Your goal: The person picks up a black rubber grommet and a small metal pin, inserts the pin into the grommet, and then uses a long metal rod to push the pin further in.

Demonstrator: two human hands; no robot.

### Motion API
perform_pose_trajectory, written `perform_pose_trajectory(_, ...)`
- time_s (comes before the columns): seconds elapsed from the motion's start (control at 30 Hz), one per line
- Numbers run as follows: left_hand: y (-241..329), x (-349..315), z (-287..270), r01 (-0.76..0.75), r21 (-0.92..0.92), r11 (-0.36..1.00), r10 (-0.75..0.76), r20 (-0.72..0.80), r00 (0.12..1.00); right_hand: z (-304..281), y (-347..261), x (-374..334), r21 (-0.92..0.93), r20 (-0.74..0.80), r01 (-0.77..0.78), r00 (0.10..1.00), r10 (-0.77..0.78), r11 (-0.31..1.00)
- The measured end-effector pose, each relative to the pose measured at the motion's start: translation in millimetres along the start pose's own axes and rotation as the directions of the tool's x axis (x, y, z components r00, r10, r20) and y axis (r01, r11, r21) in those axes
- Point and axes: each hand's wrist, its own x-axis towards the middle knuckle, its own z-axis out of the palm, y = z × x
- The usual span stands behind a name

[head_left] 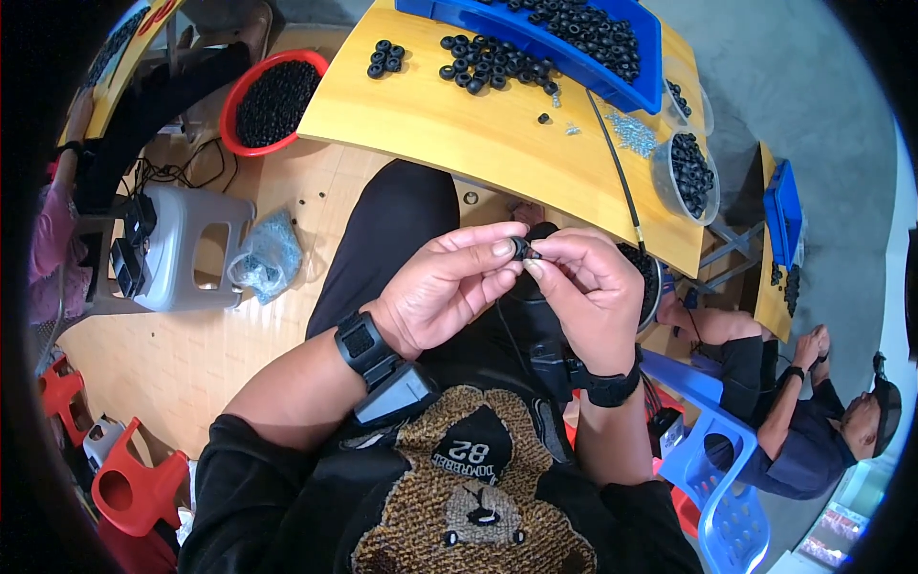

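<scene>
Above my lap, my left hand [442, 279] pinches a small black round part [520, 249] between thumb and fingers. My right hand [595, 285] meets it from the other side, its thumb and fingertips closed at the part's edge. Whatever the right fingertips grip is too small and covered to name. Beyond my hands, the yellow table [402, 120] bears a loose pile of black round parts [488, 63] and a smaller cluster of them [385, 59]. A single black part [544, 119] lies near small silvery pieces [633, 134].
A blue tray [654, 81] and a clear tub [681, 206] of black parts stand on the table, beside a thin black rod [617, 163]. A red basin [229, 120] and grey stool [182, 244] are at left. Another person [803, 430] sits at right, near a blue chair [727, 459].
</scene>
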Motion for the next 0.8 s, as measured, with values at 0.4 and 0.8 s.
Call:
perform_pose_trajectory(0.4, -2, 1, -2, 0.01, -0.023, 1.0, -0.01, -0.005, 1.0, 2, 7, 2, 0.181, -0.035, -0.062, 0.997, 0.069, 0.982)
perform_pose_trajectory(0.8, -3, 1, -1, 0.009, 0.01, 1.0, -0.009, -0.011, 1.0, 10, -12, -1, -0.275, -0.134, 0.106, 0.98, -0.147, 0.956)
